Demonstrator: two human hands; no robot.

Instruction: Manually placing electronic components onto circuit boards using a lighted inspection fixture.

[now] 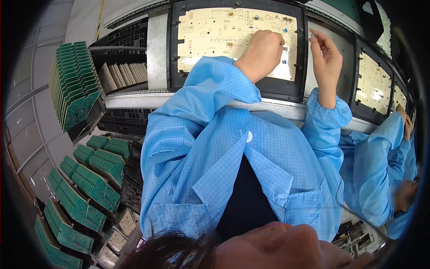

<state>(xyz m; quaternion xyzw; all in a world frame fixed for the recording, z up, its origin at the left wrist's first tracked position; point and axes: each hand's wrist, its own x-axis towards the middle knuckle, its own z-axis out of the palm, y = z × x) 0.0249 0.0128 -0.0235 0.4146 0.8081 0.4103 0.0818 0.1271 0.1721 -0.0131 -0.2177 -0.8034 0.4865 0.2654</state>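
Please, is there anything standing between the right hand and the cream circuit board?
Yes: the black frame's right edge lies between the right hand and the cream circuit board; the left hand covers part of that board.

Your jacket [282, 148] is light blue with a fine dark grid; your shirt [244, 197] is black. At upper centre, the circuit board [219, 32] is cream with dark markings, its frame [302, 51] black; at left, board stacks [74, 85] are green.
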